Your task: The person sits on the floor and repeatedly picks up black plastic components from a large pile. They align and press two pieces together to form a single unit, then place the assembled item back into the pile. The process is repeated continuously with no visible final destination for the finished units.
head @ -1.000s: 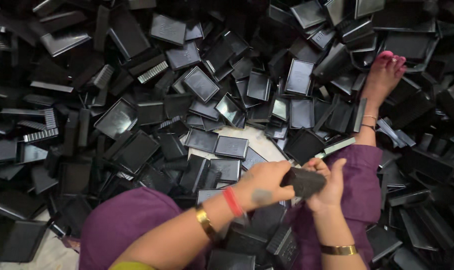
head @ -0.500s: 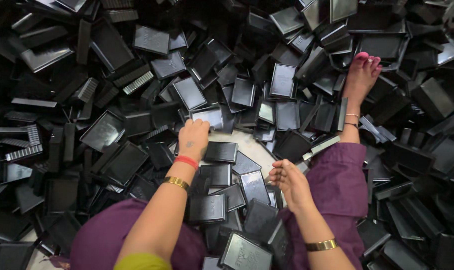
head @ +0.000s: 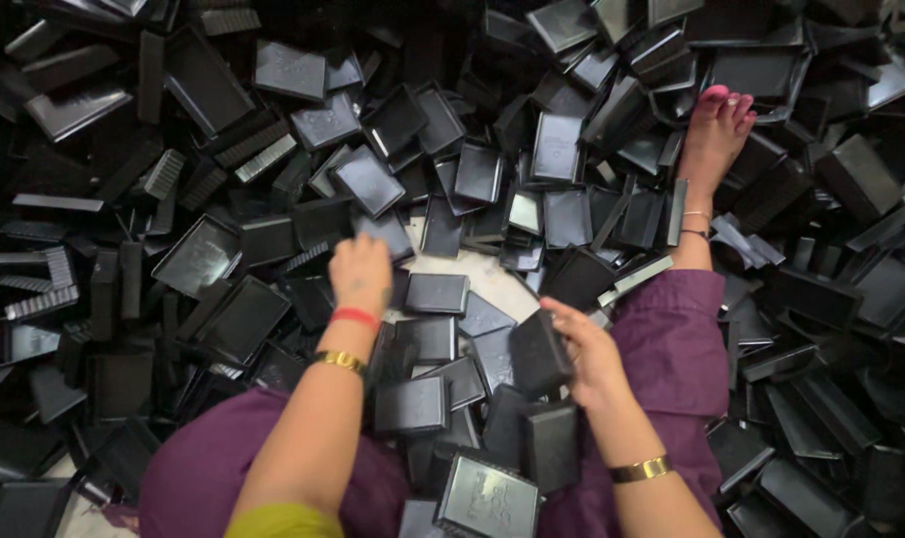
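The right hand (head: 590, 351) held a small black tray (head: 539, 351) tilted above the lap, fingers curled round its edge. The left hand (head: 361, 274) reached out over the heap of black trays (head: 273, 199) on the floor, blurred, so its fingers seemed loosely bent and I could not tell whether they gripped anything. A bare foot (head: 715, 134) rested among the trays.
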`<state>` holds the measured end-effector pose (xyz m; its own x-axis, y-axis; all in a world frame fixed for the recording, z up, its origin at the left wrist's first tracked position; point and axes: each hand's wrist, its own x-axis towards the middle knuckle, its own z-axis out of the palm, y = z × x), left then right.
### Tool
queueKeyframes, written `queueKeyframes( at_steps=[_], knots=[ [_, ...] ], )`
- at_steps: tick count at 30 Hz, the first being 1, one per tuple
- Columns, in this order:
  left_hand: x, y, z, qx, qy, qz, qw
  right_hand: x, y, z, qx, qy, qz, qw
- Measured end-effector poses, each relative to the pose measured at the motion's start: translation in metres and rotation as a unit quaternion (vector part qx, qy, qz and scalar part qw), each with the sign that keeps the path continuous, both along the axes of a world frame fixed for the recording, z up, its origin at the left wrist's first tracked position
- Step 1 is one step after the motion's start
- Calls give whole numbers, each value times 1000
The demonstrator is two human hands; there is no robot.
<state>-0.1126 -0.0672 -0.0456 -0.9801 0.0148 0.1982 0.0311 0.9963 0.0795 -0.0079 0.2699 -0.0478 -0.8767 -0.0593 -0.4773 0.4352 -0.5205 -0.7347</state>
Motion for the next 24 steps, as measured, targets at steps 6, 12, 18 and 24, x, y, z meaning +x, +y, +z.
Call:
queueKeyframes(
  at_steps=[6, 12, 18, 24],
  knots=[
    [0, 18, 27, 94, 258, -83, 958, -2, 11, -22, 132, -56, 27, 989],
    [8, 55, 43, 381, -37, -61, 922, 0, 1, -41, 388, 32, 76, 918],
    [36, 85, 23, 160, -203, -35, 966, 7, -15, -40, 587, 23, 267, 764],
    [39, 95, 18, 124, -186, -27, 974, 3, -17, -24, 338, 97, 87, 932]
  ],
)
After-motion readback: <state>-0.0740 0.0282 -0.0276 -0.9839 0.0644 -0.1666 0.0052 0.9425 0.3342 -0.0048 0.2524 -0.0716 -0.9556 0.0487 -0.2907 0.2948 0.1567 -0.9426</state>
